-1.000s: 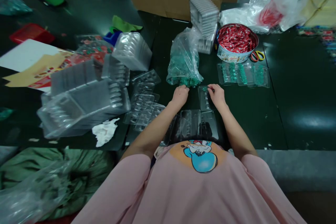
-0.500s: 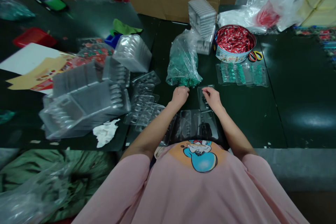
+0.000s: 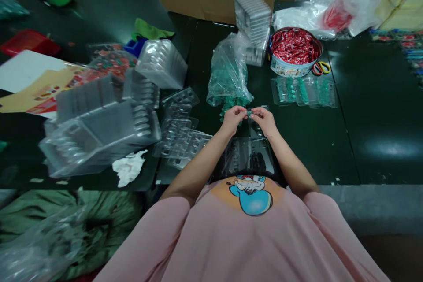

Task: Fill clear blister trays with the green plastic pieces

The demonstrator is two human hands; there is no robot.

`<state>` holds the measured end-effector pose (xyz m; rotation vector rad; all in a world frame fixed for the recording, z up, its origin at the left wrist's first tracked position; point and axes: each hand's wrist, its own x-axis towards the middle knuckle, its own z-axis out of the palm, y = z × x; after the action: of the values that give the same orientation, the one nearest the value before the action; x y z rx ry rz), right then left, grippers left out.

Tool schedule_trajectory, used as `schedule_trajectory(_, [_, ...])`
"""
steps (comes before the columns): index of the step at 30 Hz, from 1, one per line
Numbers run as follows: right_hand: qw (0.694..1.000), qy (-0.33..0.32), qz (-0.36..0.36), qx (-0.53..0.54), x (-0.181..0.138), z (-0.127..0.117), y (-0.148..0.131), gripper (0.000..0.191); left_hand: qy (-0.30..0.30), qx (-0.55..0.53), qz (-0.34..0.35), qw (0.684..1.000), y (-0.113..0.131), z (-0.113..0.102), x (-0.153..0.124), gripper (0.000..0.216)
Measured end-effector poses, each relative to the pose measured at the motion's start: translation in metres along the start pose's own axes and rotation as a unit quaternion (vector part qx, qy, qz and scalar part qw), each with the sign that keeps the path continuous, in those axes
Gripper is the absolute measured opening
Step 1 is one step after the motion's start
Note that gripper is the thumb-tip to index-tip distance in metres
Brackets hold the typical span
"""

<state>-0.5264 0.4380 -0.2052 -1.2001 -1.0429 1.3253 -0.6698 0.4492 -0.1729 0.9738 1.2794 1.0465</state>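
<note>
Both hands meet just above the dark green table (image 3: 363, 110), fingertips drawn together toward each other. The left hand (image 3: 233, 116) and the right hand (image 3: 262, 119) pinch a small clear-and-green piece (image 3: 248, 112) between them; it is too small to tell exactly what it is. Right under the hands lies a clear blister tray (image 3: 257, 127), partly hidden by the right hand, and nearer the body sits a larger clear plastic tray (image 3: 246, 158). Just beyond the left hand a clear plastic bag of green pieces (image 3: 228, 77) rests on the table, its open mouth spilling toward the fingers. To the right of the bag lie filled blister trays with green pieces (image 3: 304, 91), and behind them a round tin of red packets (image 3: 294, 50) with scissors (image 3: 321, 68) touching its side. A stack of clear trays (image 3: 254, 17) stands beside the tin. At the left, heaps of empty blister trays (image 3: 105, 128) crowd the table, with a crumpled white tissue (image 3: 128, 169) near its edge.
</note>
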Motion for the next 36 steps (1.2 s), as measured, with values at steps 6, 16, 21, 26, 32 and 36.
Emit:
schedule_trajectory(6, [0.997, 0.025, -0.029, -0.062, -0.002, -0.005, -0.001, 0.028, -0.007, -0.003, -0.008, 1.000, -0.006, 0.007, -0.006, 0.022])
schedule_trajectory(16, [0.988, -0.035, 0.132, 0.066, -0.004, -0.006, -0.017, 0.033, -0.053, 0.019, 0.030, 0.998, -0.005, 0.002, 0.006, 0.013])
schedule_trajectory(21, [0.980, -0.064, 0.169, 0.080, -0.004, -0.010, -0.021, 0.038, -0.064, 0.071, 0.059, 0.994, -0.002, 0.001, 0.005, 0.010])
schedule_trajectory(26, [0.978, -0.061, 0.181, 0.084, -0.004, -0.010, -0.021, 0.041, -0.059, 0.079, 0.070, 0.993, -0.004, 0.004, 0.007, 0.011])
schedule_trajectory(32, [0.986, -0.035, 0.128, 0.101, -0.004, -0.010, -0.024, 0.040, -0.053, -0.007, -0.004, 0.999, 0.000, 0.010, 0.010, 0.013])
schedule_trajectory(36, [0.988, -0.006, 0.112, 0.107, -0.006, -0.005, -0.025, 0.039, -0.073, -0.112, -0.094, 0.987, 0.003, 0.016, 0.009, 0.018])
